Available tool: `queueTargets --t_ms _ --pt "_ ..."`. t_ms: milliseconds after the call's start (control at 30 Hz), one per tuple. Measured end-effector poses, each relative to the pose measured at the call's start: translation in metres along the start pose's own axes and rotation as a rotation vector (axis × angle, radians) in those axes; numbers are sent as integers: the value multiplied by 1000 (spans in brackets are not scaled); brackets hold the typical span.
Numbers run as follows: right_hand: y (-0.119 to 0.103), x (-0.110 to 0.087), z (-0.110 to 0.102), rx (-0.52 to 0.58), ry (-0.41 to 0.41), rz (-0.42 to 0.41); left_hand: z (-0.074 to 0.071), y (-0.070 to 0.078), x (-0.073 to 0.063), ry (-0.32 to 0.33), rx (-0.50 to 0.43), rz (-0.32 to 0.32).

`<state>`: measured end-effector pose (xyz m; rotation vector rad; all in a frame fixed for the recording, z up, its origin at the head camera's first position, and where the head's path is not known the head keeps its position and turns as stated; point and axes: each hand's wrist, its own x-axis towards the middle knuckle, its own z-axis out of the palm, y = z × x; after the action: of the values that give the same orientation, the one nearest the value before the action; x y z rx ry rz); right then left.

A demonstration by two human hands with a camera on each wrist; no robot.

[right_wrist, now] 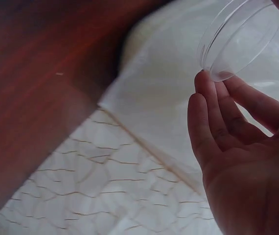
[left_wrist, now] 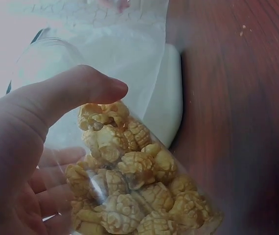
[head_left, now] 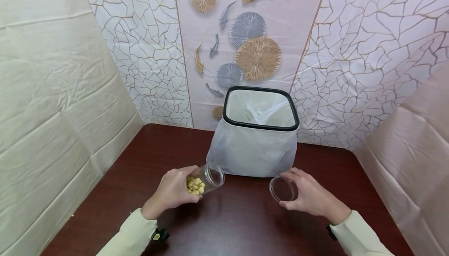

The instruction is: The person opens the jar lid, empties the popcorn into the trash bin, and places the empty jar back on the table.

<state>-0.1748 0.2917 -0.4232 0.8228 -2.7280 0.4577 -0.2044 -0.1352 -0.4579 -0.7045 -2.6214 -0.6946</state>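
Observation:
My left hand [head_left: 176, 186] grips a clear plastic jar [head_left: 207, 173], tilted with its uncovered mouth toward the right. Caramel popcorn [head_left: 195, 185] lies in the lower part of the jar; the left wrist view shows the popcorn [left_wrist: 134, 171] close up, with the thumb across the jar's side. At the right, my right hand [head_left: 308, 191] pinches a round clear lid [head_left: 282, 188] by its edge between thumb and fingers. In the right wrist view the lid [right_wrist: 240, 36] rests against the fingertips. Jar and lid are apart, both in front of the bin.
A white bin [head_left: 256, 150] with a black rim and a translucent liner bag stands at the back of the dark red-brown table [head_left: 224, 225]. Patterned cloth [head_left: 154, 45] hangs behind it, and beige fabric [head_left: 45, 112] walls the left side. Small crumbs lie on the table.

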Motion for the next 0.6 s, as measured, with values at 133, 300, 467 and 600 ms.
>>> queueTargets --t_ms 133,300,467,600 --pt "11 -12 14 17 -25 15 -3 -7 -9 14 -2 -51" --pt "21 -23 35 64 -122 70 -6 -13 -18 33 -1 -84" --pt "25 -33 51 47 -169 89 -6 -16 -23 36 -1 -84" --pt "26 -35 58 46 -170 69 -7 -19 -27 39 1 -91"
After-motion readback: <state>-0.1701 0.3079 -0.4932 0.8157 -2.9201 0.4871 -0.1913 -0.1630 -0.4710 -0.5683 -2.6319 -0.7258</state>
